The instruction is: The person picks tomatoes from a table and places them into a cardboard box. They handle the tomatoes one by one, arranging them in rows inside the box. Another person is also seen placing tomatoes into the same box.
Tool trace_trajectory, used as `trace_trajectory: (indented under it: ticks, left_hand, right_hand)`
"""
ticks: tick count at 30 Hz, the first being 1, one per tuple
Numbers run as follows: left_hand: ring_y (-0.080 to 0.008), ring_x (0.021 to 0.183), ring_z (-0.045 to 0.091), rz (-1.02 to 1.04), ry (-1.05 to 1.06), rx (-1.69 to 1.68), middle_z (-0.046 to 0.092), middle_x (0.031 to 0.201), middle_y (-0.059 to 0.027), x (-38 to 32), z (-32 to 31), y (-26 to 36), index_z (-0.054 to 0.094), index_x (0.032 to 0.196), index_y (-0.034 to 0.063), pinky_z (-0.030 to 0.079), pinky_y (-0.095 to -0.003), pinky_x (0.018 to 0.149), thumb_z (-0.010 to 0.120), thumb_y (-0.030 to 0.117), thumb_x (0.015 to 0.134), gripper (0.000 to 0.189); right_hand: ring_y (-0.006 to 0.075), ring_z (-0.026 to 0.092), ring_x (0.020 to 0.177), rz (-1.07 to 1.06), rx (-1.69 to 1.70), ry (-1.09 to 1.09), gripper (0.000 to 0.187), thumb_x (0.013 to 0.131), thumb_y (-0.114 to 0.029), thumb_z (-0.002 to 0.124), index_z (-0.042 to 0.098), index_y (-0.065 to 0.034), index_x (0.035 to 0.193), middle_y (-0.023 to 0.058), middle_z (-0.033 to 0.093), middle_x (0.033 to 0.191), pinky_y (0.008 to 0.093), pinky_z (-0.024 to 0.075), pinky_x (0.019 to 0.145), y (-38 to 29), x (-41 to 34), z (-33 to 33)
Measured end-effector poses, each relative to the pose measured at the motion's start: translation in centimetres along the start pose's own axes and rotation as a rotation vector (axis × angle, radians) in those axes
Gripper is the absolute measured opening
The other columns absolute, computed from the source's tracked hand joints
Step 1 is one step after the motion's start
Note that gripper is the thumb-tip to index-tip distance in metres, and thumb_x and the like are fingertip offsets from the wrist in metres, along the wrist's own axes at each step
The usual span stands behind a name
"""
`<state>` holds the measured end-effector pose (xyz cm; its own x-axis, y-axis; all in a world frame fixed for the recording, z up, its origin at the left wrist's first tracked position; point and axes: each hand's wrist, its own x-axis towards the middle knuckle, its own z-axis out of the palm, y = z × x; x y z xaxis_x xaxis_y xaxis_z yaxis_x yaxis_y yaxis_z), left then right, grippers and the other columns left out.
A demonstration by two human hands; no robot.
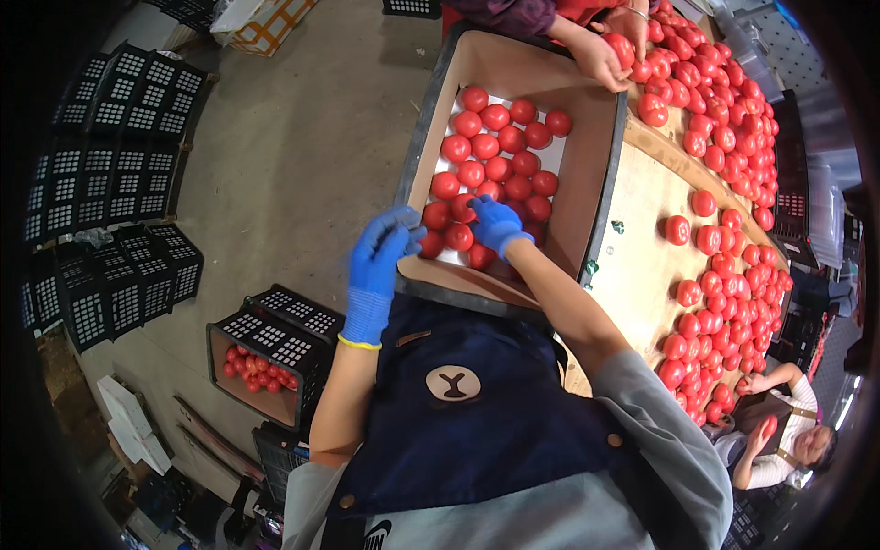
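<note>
A dark-rimmed crate (pixel 597 227), lined with brown cardboard, stands before me. Rows of red tomatoes (pixel 498 169) lie on white material at its bottom. My right hand (pixel 498 223), in a blue glove, reaches into the near half of the crate. Its fingertips are at a tomato (pixel 462 207); whether they grip it or only touch it I cannot tell. Also gloved in blue, my left hand (pixel 386 253) is at the crate's left rim near the front corner. Its fingers are loosely bent and apart, with nothing seen in them.
To the right, many loose tomatoes (pixel 735 302) lie on a wooden table (pixel 639 206). A co-worker's hands (pixel 597 58) hold a tomato beyond the crate; another person (pixel 777 426) handles tomatoes at lower right. Stacked black crates (pixel 130 144) and a tomato-filled crate (pixel 271 337) stand left.
</note>
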<state>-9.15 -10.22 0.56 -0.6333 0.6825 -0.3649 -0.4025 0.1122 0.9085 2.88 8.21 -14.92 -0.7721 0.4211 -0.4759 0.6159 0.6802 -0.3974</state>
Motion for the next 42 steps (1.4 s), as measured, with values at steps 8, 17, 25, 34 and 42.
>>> trace_trajectory:
  ticks: [8,17,25,34,42]
  left_hand:
    - [-0.0204,0.099,0.063,-0.138,0.074,0.033,0.062,0.112,-0.0117,0.1,-1.2,-3.2,0.056,0.12,-0.0006,0.05,-0.0299,0.082,0.048,0.011,0.095,0.028]
    - [-0.0212,0.112,0.056,0.078,-0.101,0.121,0.055,0.125,-0.012,3.0,-0.1,-3.5,0.047,0.13,-0.0001,0.045,-0.0313,0.094,0.054,0.008,0.092,0.039]
    - [-0.0281,0.125,0.046,0.327,-0.385,0.565,0.045,0.137,-0.0144,4.7,3.6,-4.4,0.039,0.137,0.0075,0.039,-0.0381,0.104,0.076,0.007,0.074,0.074]
    - [-0.0258,0.117,0.05,0.312,-0.292,0.532,0.049,0.128,-0.0131,3.2,3.8,-3.6,0.043,0.132,0.0068,0.041,-0.0365,0.1,0.081,0.006,0.067,0.076]
    - [-0.0197,0.105,0.053,0.012,0.319,0.395,0.05,0.118,-0.0078,-6.9,-10.3,-2.3,0.044,0.128,0.0054,0.046,-0.0319,0.092,0.073,0.005,0.073,0.062]
  right_hand:
    - [0.0338,0.063,0.097,-0.116,-0.244,-0.101,0.065,0.078,-0.016,0.063,0.034,-0.013,0.136,0.0126,0.04,0.14,0.0438,0.0532,0.077,2.5,6.6,4.8]
    - [0.0222,0.058,0.096,-0.106,1.28,-0.073,0.064,0.076,-0.021,0.071,0.039,-0.0086,0.129,0.0096,0.054,0.117,0.0352,0.047,0.085,1.4,-1.0,2.6]
    - [0.0089,0.049,0.075,-0.266,1.2,0.316,0.034,0.099,-0.04,0.04,0.052,-0.0127,0.114,0.0005,0.055,0.098,0.0214,0.0422,0.065,-3.8,-6.7,-2.4]
    - [0.0083,0.049,0.075,-0.286,1.285,0.153,0.024,0.098,-0.029,0.045,0.054,-0.0105,0.11,0.0002,0.054,0.091,0.0237,0.0422,0.067,-2.5,-6.6,-3.6]
    - [0.0283,0.048,0.121,-0.143,0.106,0.242,0.056,0.078,-0.01,0.059,0.044,-0.0111,0.132,0.011,0.046,0.134,0.038,0.0421,0.095,-0.4,8.2,4.6]
